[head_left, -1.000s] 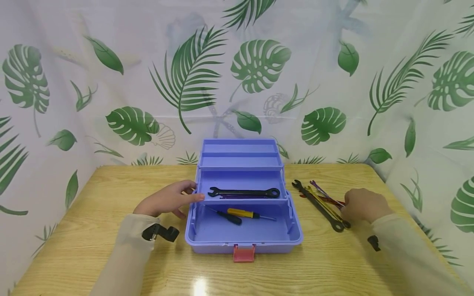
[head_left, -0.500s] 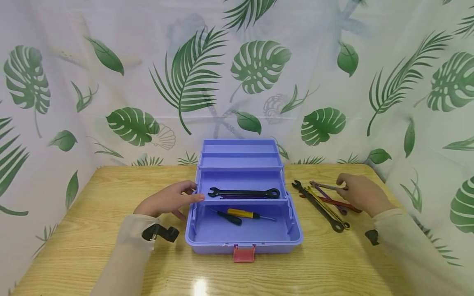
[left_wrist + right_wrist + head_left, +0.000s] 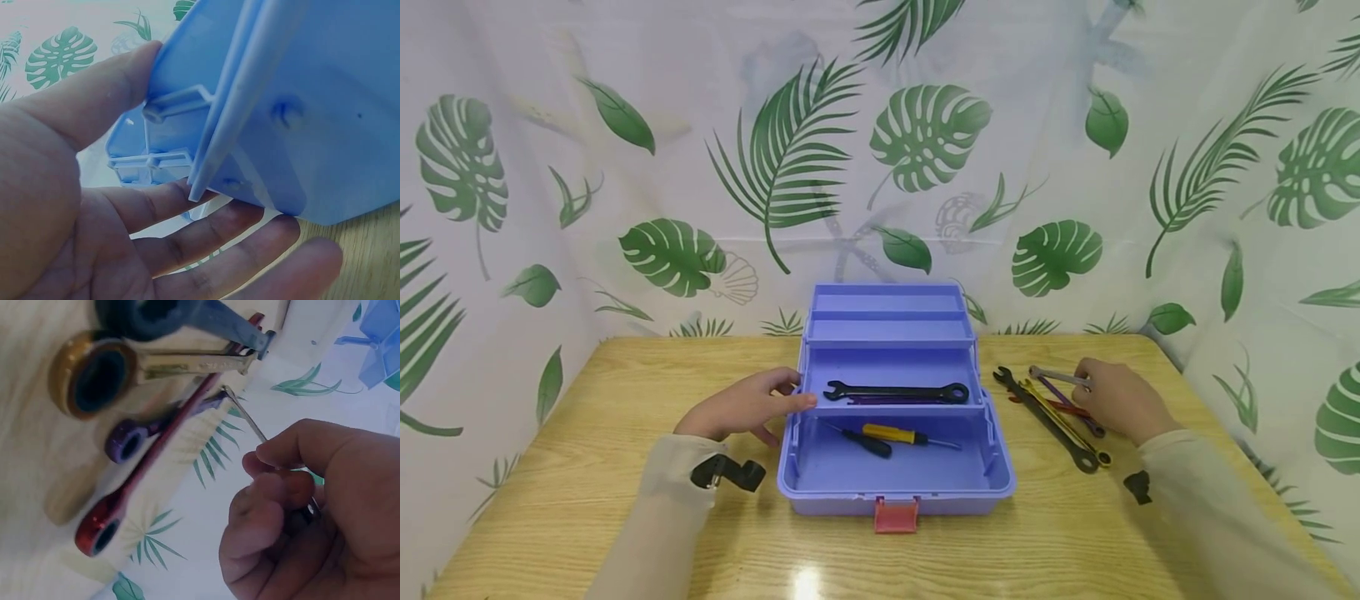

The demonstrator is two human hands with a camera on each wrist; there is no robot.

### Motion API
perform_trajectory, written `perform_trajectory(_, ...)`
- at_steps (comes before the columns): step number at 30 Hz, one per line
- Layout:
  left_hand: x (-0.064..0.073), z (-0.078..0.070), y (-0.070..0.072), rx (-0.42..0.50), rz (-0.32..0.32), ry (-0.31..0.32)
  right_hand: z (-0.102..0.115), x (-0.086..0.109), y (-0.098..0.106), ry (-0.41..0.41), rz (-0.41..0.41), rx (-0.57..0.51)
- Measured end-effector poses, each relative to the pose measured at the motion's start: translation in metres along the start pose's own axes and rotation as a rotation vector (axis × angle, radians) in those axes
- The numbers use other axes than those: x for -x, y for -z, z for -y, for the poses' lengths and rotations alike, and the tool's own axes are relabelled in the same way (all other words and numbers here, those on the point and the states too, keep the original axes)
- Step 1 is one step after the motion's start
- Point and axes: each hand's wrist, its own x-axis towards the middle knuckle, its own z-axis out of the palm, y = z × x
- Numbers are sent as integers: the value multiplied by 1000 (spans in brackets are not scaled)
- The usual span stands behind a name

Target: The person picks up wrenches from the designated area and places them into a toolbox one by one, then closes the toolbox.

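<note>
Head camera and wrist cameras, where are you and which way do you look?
Head: on the head, facing forward and down at the toolbox; left hand, right hand and sleeves show.
Left wrist: worn there, faces the toolbox's side; only left hand shows.
Right wrist: worn there, faces the silver wrench; only right hand shows.
Head and right wrist both show the silver wrench.

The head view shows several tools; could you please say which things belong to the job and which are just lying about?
Likely in the job:
silver wrench, in the right grip
toolbox, touched by the left grip
black wrench, gold wrench, purple wrench, red wrench, loose nearby

Seemingly just lying about:
second black wrench, yellow screwdriver, black screwdriver, inside the toolbox
</note>
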Motion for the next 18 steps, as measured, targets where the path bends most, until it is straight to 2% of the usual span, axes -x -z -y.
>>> perform_trajectory(7, 1, -2, 0, 23, 14, -10, -6, 4, -11, -48, 47, -101)
perform_trajectory(13, 0, -1, 1, 21, 15, -7, -10, 5, -16, -15, -47, -32)
perform_trajectory(18, 0, 1, 1, 4, 0, -3, -11, 5, -18, -25, -102, -2)
